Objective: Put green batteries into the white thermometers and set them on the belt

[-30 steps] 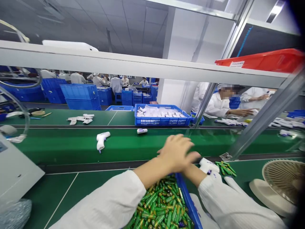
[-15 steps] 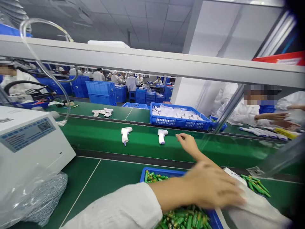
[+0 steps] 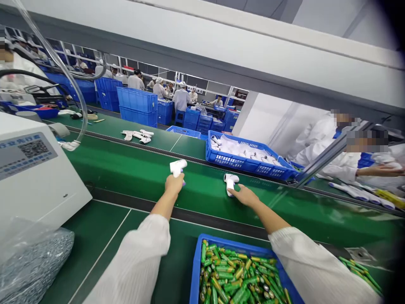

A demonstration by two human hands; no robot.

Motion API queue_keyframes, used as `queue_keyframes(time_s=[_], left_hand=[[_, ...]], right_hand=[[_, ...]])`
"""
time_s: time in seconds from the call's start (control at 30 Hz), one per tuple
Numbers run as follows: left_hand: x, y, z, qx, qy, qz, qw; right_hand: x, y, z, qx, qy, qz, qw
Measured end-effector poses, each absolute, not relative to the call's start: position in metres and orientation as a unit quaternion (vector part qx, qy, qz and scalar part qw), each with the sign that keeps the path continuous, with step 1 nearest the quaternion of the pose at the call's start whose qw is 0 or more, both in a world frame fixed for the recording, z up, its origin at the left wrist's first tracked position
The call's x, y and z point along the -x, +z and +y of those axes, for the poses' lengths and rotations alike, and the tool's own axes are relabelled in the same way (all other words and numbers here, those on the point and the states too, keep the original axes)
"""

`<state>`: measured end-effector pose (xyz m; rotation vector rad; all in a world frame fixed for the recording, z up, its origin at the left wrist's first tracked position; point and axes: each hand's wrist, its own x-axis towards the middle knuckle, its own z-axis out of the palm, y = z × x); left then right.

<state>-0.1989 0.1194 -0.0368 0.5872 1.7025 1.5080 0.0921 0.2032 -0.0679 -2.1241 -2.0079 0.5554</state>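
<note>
My left hand [image 3: 174, 185] is wrapped around the handle of a white, gun-shaped infrared thermometer [image 3: 177, 165] over the green conveyor belt. Farther right, my right hand [image 3: 246, 196] pinches the lower handle of a second white infrared thermometer [image 3: 231, 180]; part of its grip is hidden behind the fingers. Below my hands, a blue tray [image 3: 195, 270] holds many green batteries [image 3: 237, 274] in a loose heap. My right forearm passes over the tray's right side.
A white machine [image 3: 28, 160] and a plastic bag of small metal parts [image 3: 41, 261] are at left. Across the belt stand a blue basket [image 3: 249, 162] of white devices and several loose white casings [image 3: 139, 136]. A grey beam [image 3: 202, 46] crosses above. Co-workers sit at right.
My left hand has swung from above the battery tray to the left thermometer and closed on it. My right hand, formerly beside the right thermometer, now grips its handle. The view has tilted.
</note>
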Motion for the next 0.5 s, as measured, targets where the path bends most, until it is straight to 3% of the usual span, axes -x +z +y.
queue_keyframes(time_s=[0.23, 0.5], left_hand=[[0.159, 0.025, 0.078, -0.157, 0.757, 0.401, 0.491], [0.150, 0.070, 0.039, -0.223, 0.763, 0.359, 0.489]], right_hand=[[-0.088, -0.081, 0.224, 0.687, 0.262, -0.655, 0.173], [-0.095, -0.054, 0.198, 0.550, 0.407, -0.651, 0.330]])
